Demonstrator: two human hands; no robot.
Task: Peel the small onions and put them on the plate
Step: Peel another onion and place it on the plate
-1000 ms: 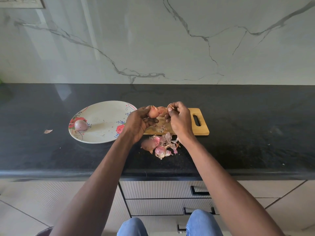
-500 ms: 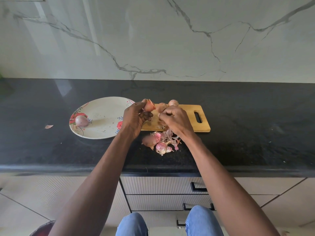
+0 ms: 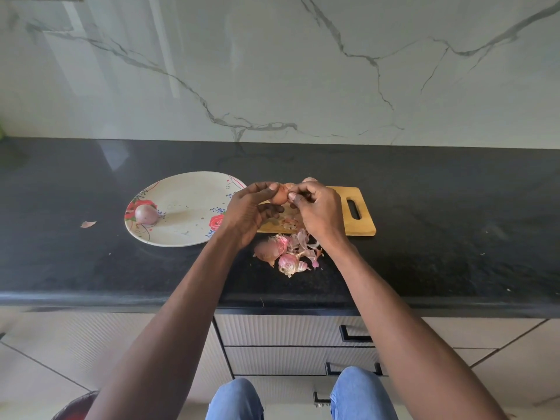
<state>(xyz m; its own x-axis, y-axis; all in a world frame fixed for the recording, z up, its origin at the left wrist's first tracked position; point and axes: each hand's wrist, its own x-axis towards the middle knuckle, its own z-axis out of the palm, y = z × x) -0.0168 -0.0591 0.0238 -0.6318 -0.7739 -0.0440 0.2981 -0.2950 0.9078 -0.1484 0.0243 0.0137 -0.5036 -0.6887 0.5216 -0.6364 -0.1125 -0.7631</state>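
My left hand (image 3: 251, 209) grips a small brown-skinned onion (image 3: 279, 195) above the left end of the wooden cutting board (image 3: 360, 228). My right hand (image 3: 318, 212) pinches the onion's skin at its right side with thumb and fingertips. Another unpeeled onion (image 3: 309, 179) peeks out behind my right hand on the board. One peeled purple onion (image 3: 146, 214) lies on the left part of the floral plate (image 3: 185, 228). A pile of pink and brown onion peels (image 3: 288, 253) sits on the black counter just in front of the board.
A single peel scrap (image 3: 88, 224) lies on the counter left of the plate. The black counter (image 3: 454, 237) ends at a marble wall behind and a rounded front edge. Drawers with black handles (image 3: 354, 338) are below. A red bin (image 3: 75, 409) shows at the bottom left.
My right hand came back up from the board to the onion and now pinches its skin. My left hand kept holding the onion in about the same place.
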